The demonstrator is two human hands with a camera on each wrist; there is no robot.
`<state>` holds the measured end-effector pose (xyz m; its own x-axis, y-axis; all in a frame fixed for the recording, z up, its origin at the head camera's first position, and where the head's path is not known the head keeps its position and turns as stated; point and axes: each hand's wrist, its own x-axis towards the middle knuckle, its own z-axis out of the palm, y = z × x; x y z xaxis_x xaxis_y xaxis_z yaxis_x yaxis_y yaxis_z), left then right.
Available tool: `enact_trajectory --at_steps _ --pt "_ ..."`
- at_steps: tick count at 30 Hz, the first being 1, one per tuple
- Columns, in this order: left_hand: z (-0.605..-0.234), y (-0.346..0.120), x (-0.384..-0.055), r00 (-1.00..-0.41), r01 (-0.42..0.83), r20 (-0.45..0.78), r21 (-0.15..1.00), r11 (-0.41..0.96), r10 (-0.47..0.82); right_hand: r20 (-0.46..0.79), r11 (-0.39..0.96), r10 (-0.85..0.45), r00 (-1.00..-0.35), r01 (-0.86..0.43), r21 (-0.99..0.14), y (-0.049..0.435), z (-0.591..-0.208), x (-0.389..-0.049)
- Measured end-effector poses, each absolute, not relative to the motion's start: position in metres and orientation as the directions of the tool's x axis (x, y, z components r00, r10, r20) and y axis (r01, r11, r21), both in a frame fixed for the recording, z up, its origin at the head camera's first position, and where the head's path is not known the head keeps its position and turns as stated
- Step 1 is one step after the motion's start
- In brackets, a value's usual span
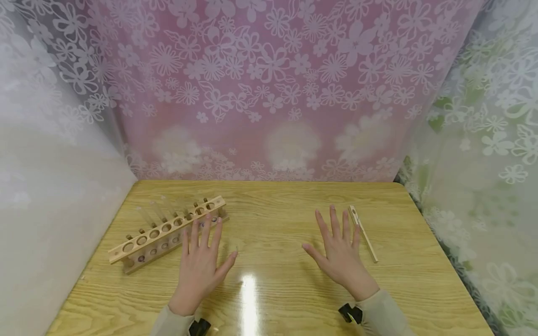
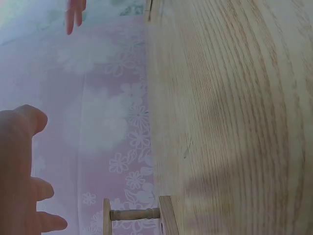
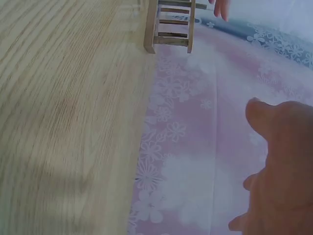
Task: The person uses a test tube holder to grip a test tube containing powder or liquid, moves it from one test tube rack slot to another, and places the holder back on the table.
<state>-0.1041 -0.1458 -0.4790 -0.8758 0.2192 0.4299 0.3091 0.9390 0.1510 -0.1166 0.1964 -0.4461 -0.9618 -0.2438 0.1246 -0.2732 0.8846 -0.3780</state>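
Pale wood rack (image 1: 172, 225) sits slantwise on the left of the table (image 1: 269, 224), right end farther back. Row of round holes in its top board; lower board beneath, joined by posts. Clear tubes (image 1: 158, 211) stand along its back side, with bare pegs (image 1: 129, 237) toward both ends; exact tube count hard to read.

Left hand (image 1: 199, 266), palm down, is raised over the table at the near side of the rack, fingertips reaching over its right half. Its fingers (image 1: 205, 235) are straight and spread, thumb out to the side, holding nothing.

Right hand (image 1: 341, 256), also palm down and raised, fingers spread, thumb pointing inward, holding nothing. Just beside it, to the right, a thin wooden clamp (image 1: 368, 241) lies on the table; the little finger overlaps it from above, but the left wrist view shows the hand well up off the tabletop.

Both arms have light sleeves (image 1: 384, 312) and black straps (image 1: 350, 313) at the wrist. Pink flowered curtain (image 1: 290, 93) behind; white-and-green flowered one (image 1: 483, 163) on the right.
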Motion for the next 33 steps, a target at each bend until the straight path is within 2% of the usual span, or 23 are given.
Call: enact_trajectory --at_steps 3,7,11,14,21,27,33 --pt "-0.480 -0.146 -0.104 -0.871 0.312 0.446 0.176 0.934 0.207 0.190 0.822 -0.267 -0.945 -0.326 -0.467 0.195 -0.449 -0.122" --pt "-0.484 -0.147 -0.103 -0.841 0.332 0.503 0.191 0.924 0.198 0.280 0.651 -0.304 -0.911 -0.413 -0.637 0.192 -0.456 -0.134" --pt "-0.490 -0.147 -0.100 -0.814 0.359 0.548 0.216 0.908 0.191 0.300 0.459 -0.273 -0.914 -0.398 -0.794 0.187 -0.467 -0.145" --pt "-0.495 -0.148 -0.098 -0.803 0.373 0.573 0.270 0.888 0.163 0.327 0.341 -0.230 -0.917 -0.391 -0.855 0.182 -0.474 -0.151" --pt "-0.505 -0.159 -0.091 -0.762 0.355 0.647 0.374 0.857 0.034 0.406 0.122 -0.174 -0.897 -0.428 -0.895 0.162 -0.490 -0.166" --pt "-0.511 -0.174 -0.085 -0.685 0.337 0.724 0.417 0.844 -0.085 0.385 0.003 -0.166 -0.908 -0.391 -0.920 0.145 -0.495 -0.177" --pt "-0.518 -0.191 -0.081 -0.654 0.307 0.730 0.496 0.812 -0.199 0.353 -0.064 -0.206 -0.913 -0.347 -0.936 0.126 -0.485 -0.182"
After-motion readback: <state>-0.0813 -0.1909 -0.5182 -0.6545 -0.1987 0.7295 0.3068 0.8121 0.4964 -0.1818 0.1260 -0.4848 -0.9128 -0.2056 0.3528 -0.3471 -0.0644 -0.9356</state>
